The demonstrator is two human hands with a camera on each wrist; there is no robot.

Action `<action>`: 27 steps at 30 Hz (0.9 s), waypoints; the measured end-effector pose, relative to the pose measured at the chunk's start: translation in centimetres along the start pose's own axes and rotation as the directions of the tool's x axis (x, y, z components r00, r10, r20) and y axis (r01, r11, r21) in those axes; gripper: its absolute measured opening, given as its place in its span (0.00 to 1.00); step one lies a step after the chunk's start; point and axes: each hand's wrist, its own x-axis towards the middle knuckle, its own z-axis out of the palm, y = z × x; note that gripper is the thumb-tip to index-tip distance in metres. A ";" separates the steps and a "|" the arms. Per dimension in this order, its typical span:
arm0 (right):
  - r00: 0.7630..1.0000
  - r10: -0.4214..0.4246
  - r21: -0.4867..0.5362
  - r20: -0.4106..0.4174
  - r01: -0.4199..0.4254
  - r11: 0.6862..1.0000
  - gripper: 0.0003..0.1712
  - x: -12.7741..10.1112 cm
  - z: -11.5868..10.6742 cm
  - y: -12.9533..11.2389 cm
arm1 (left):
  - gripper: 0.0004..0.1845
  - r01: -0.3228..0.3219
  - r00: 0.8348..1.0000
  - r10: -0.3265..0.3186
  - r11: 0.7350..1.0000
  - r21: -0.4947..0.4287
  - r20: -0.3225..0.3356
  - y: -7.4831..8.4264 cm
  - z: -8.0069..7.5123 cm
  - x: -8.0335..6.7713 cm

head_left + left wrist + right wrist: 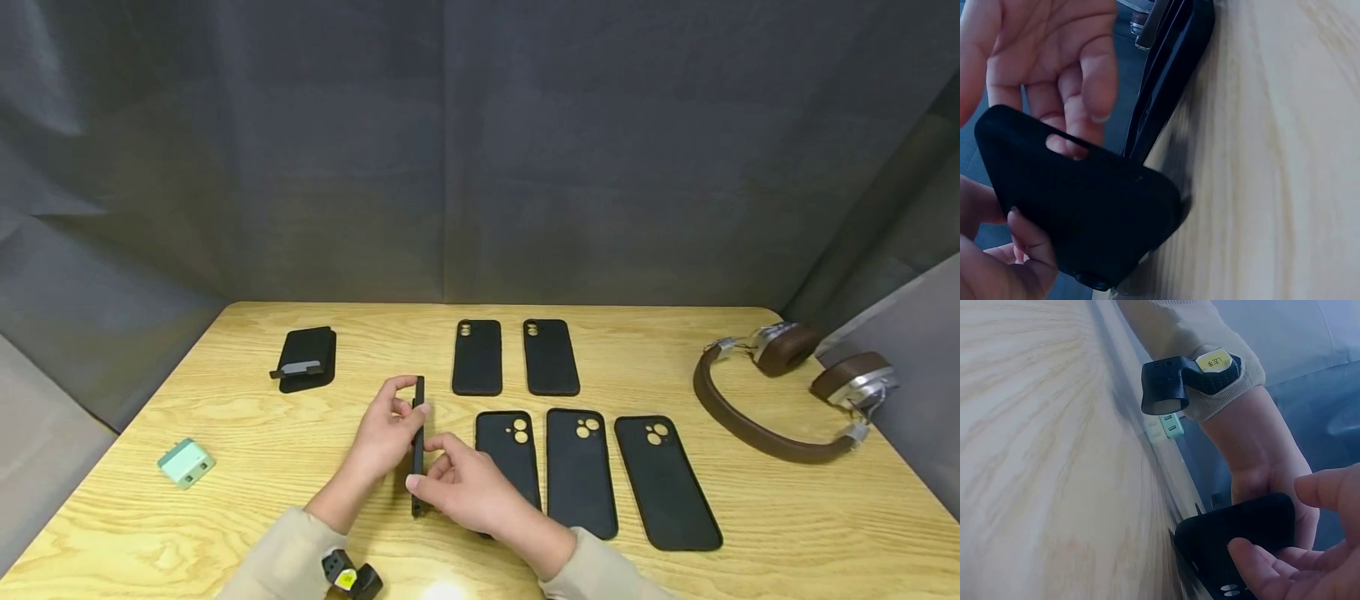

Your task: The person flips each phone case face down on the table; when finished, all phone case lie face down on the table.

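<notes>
Both hands hold one black phone case (417, 442) upright on its long edge over the wooden table (255, 425), so the head view shows it edge-on. My left hand (405, 404) pinches its far end between thumb and fingers. Curled round the near end is my right hand (423, 477). In the left wrist view the case (1085, 212) shows its dark back and a camera cut-out, with fingers (1079, 81) behind it. The right wrist view shows the case (1241, 534) between my right fingertips (1272, 575) and the left hand.
Two black cases lie in a back row (477, 357) (551, 357) and three in a front row (510, 454) (581, 471) (666, 482), just right of my hands. A black pouch (306, 358) and a green charger (186, 462) lie left; brown headphones (780, 400) lie right.
</notes>
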 end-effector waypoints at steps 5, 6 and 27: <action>1.000 -0.007 0.021 -0.020 0.007 1.000 0.22 0.3 0.5 0.2 | 0.24 -0.004 1.000 0.004 1.000 -0.009 -0.006 0.0 0.1 0.0; 1.000 -0.002 0.030 -0.021 0.003 1.000 0.22 0.4 0.6 0.2 | 0.24 -0.003 1.000 0.003 1.000 -0.011 -0.007 0.0 0.1 0.0; 0.996 0.048 0.277 -0.069 -0.027 0.960 0.15 0.5 1.5 -0.2 | 0.23 0.199 0.972 -0.155 0.945 -0.259 0.179 -2.7 -2.9 -0.2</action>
